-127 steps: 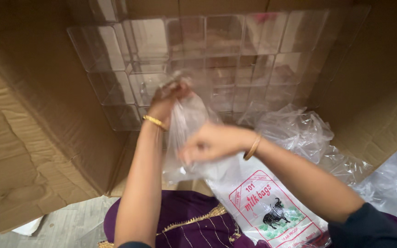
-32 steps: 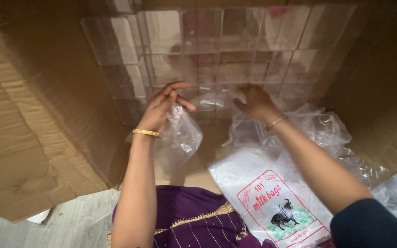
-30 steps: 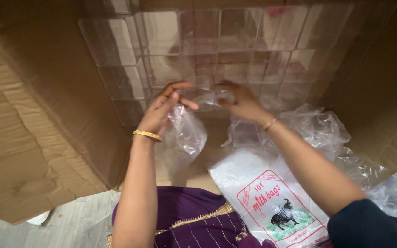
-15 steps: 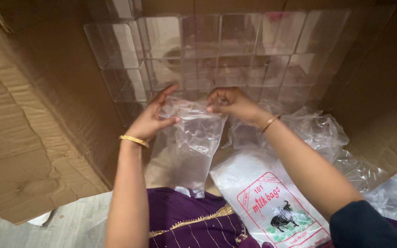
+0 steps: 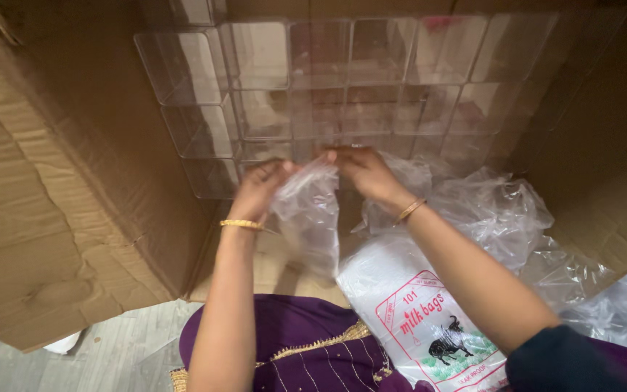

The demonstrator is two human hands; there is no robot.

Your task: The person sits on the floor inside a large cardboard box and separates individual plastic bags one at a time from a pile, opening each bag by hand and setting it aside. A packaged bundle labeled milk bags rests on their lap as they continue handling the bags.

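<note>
Brown corrugated cardboard point(image 5: 59, 239) fills pretty much the whole frame, creased and dented on the left side and running up the right edge too, like the inside of a big open carton. Across the top centre there's a stack of clear plastic boxes point(image 5: 342, 80) lined up in rows against the cardboard. Bottom left corner shows a bit of pale grey wood-look floor point(image 5: 110, 352). Lighting is soft and even, no hard shadows anywhere.
</note>
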